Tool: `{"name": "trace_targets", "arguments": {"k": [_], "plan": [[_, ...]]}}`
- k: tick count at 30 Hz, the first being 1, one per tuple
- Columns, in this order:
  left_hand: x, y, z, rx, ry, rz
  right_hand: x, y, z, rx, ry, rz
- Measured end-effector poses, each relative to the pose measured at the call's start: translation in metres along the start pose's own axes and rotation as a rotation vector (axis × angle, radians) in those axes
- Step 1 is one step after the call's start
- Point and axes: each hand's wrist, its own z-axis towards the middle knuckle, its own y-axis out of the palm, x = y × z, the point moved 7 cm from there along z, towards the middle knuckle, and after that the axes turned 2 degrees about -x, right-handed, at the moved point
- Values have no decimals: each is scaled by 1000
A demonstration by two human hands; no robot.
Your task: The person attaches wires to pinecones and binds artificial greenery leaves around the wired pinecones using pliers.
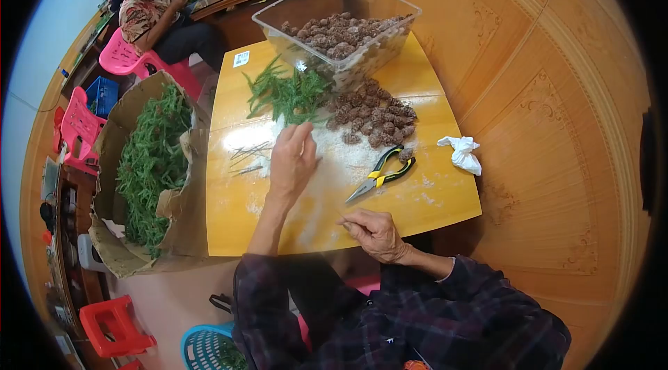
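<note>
My left hand (293, 161) is over the middle of the table, its fingers curled together just below a heap of green artificial pine sprigs (296, 91). Whatever those fingers hold, if anything, is hidden. At the table's near edge, my right hand (376, 234) pinches thumb against forefinger; a faint thin bit shows at the tips, too small to name. Yellow-and-black needle-nose pliers (379, 176) lie just beyond it, handles spread. A pile of brown pine cones (372, 116) rests to the right of the sprigs. Several thin wire-like pieces (249, 154) lie left of my left hand.
A clear plastic bin (410, 29) of pine cones stands at the table's far side. White powder and a crumpled tissue (462, 154) are on the tabletop (226, 224). A cardboard box (191, 182) of greenery stands left. Another person (149, 15) sits at a farther table.
</note>
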Motion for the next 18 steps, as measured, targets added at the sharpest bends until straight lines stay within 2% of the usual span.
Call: {"name": "trace_targets", "arguments": {"k": [3, 7, 11, 18], "plan": [[15, 14, 21, 6, 133, 28, 0, 0, 0, 8, -11, 10], [20, 44, 40, -170, 221, 228, 2, -1, 0, -4, -23, 18], [13, 69, 47, -343, 208, 389, 5, -1, 0, 7, -40, 35], [2, 75, 38, -350, 242, 311, 5, -2, -2, 25, -53, 38]]}}
